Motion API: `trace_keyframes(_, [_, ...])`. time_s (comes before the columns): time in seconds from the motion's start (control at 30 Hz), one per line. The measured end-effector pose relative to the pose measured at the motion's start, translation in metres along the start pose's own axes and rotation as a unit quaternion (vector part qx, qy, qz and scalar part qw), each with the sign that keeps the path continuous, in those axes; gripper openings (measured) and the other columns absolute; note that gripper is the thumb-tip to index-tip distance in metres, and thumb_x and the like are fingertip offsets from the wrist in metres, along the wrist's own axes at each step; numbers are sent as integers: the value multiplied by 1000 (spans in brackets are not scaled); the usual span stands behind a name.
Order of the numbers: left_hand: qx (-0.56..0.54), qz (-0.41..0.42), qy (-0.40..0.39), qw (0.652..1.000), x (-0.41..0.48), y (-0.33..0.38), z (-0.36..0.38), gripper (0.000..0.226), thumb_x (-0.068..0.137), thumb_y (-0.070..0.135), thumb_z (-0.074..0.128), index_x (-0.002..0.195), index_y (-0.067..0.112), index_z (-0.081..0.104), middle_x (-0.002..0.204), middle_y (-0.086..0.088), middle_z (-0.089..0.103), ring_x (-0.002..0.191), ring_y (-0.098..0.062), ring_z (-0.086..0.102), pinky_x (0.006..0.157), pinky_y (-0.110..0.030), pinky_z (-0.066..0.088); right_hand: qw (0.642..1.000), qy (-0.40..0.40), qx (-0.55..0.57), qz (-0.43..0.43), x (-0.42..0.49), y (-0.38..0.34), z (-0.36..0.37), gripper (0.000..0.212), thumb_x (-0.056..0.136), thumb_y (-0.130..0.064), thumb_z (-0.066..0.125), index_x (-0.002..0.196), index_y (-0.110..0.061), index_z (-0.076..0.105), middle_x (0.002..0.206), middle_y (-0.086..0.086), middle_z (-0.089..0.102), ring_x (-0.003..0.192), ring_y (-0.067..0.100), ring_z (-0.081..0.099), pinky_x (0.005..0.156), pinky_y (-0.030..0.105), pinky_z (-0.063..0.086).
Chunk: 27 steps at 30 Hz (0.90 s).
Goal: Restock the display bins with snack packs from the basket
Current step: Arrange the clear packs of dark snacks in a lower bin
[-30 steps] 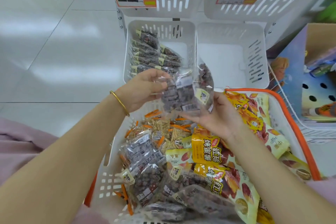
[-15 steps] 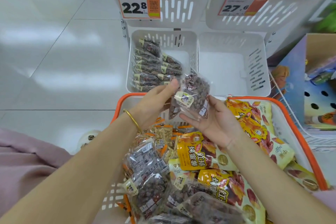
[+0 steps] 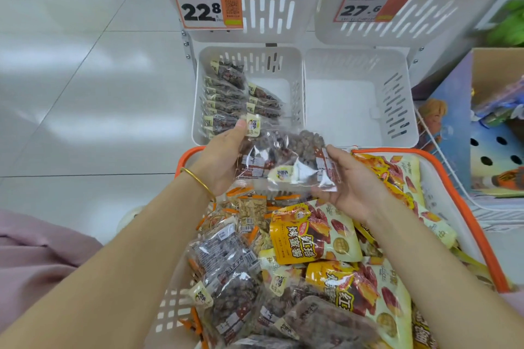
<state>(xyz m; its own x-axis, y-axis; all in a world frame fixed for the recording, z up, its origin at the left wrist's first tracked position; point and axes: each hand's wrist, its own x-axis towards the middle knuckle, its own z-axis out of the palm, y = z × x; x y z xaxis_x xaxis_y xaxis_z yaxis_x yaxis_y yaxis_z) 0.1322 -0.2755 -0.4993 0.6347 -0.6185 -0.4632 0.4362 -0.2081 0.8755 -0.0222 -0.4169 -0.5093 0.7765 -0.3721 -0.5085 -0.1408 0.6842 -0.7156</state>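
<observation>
While left grip holds, clear pack, brown-filled

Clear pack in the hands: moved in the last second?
Yes. Against the lower left bin, the clear pack has come down toward its front rim and tipped flatter.

Clear snack packs were held between the left hand and the right hand, thumbs laid on top, above the far rim of the orange-edged basket. Just beyond, similar packs were seen stacked in the lower left bin.
</observation>
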Motion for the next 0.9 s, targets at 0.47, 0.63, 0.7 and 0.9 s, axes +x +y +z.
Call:
trace_keyframes(0.47, [15, -24, -86, 996, 0, 2, 3, 40, 101, 41, 30, 110, 17, 61, 72, 9, 63, 56, -2, 59, 57, -20, 50, 970, -50, -215, -105, -8, -26, -5, 20, 81, 2, 62, 95, -11, 66, 82, -1, 70, 67, 11, 66, 48, 25, 55])
trace_keyframes(0.63, [100, -19, -169, 980, -8, -1, 12, 56, 83, 60, 52, 119, 17, 55, 117, 2, 63, 110, -11, 56, 106, -36, 36, 905, 38, -364, -218, 5, -31, 6, 13, 77, -12, 75, 79, -22, 67, 84, -6, 61, 75, 17, 52, 62, 26, 46])
trace_keyframes(0.7, [74, -8, -172, 982, -8, -2, 16, 62, 76, 44, 71, 124, 8, 53, 123, -8, 62, 112, -20, 59, 99, -39, 46, 896, 52, -372, -238, 9, -34, 12, 13, 75, -15, 77, 76, -23, 67, 89, -3, 59, 82, 20, 53, 72, 35, 48])
trace_keyframes(0.9, [15, 30, -111, 993, 2, -1, 13, 64, 81, 44, 63, 128, 2, 50, 125, -13, 61, 116, -26, 58, 100, -40, 45, 929, 157, -225, -250, 12, -33, 15, 13, 86, -11, 66, 76, -15, 61, 73, -1, 58, 60, 10, 55, 49, 22, 49])
